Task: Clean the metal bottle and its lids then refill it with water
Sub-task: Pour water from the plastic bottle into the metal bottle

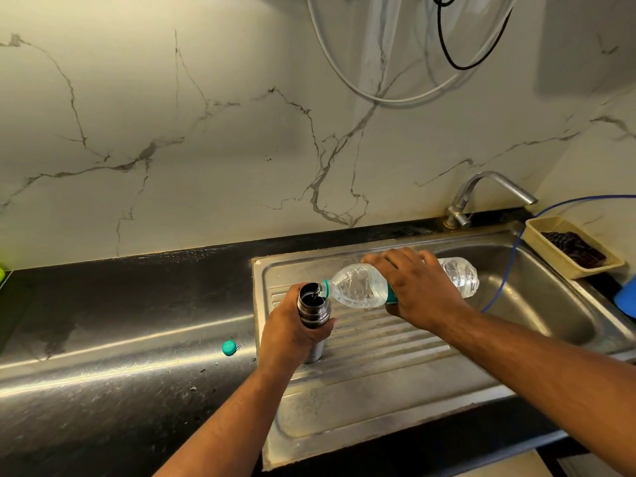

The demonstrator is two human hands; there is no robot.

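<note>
Dark glossy surface (pixel 120 304) runs along a marble-look wall, with streaks of glare and water smears. Steel sink (pixel 537 304) is set into its right part, the ribbed drainboard (pixel 378 373) left of the basin. Teal cap (pixel 229 347) lies on the surface just left of the drainboard edge. Small dark crumbs (pixel 192 388) are scattered near it. Metal bottle (pixel 311 308) stands upright, lid off, at the drainboard's left edge, gripped by the left hand (pixel 292 328). Tap (pixel 481 194) is mounted at the back edge behind the basin. Yellow basket (pixel 557 259) sits at the sink's far right corner with something dark inside. Blue hose (pixel 509 270) drops into the basin. Blue object (pixel 626 296) at the right edge and green item (pixel 1 273) at the far left are both cut off.
</note>
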